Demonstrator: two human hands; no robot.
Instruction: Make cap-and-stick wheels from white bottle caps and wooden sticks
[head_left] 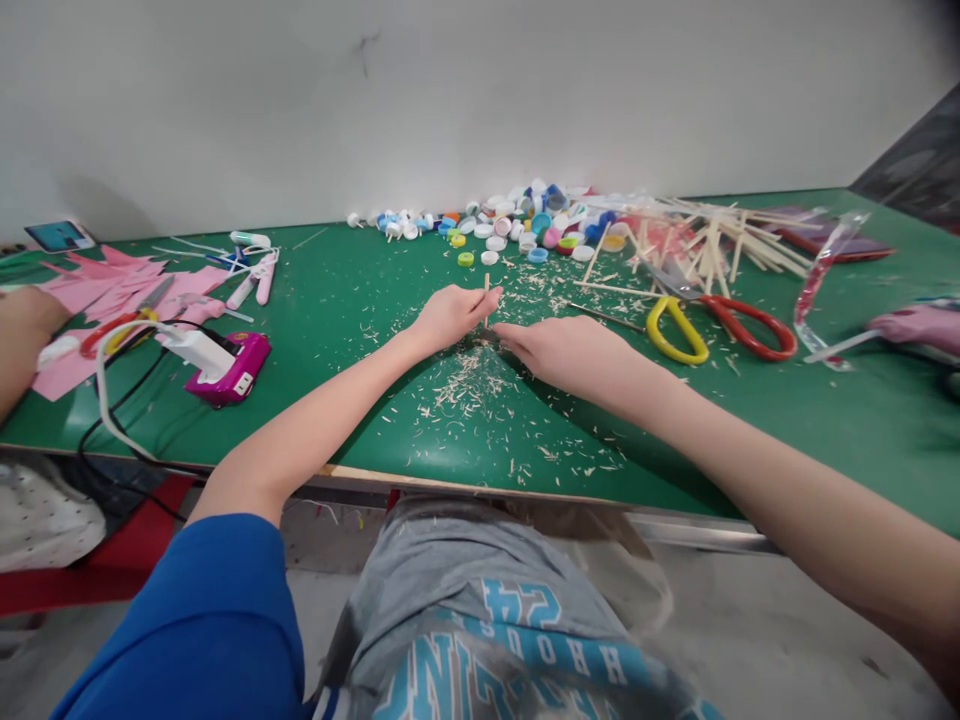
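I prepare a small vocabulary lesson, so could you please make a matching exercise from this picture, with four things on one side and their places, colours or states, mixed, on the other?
Things
1. stick in the middle of the picture
2. bottle caps
3. wood shavings
4. socket block

Places, colours, states
A. pale, scattered over the green table
B. mostly heaped near the wall
C. purple-pink, with a white plug in it
D. held upright in the left hand

Right pairs: 1-D; 2-B; 3-A; 4-C

Desk [360,420], clock centred on hands [450,315]: shavings [476,380] 6 o'clock, caps [540,224] 12 to 1, stick pile [711,250] 2 to 3, scissors [710,303] 3, socket block [253,368] 9, paper [97,288] beyond block.
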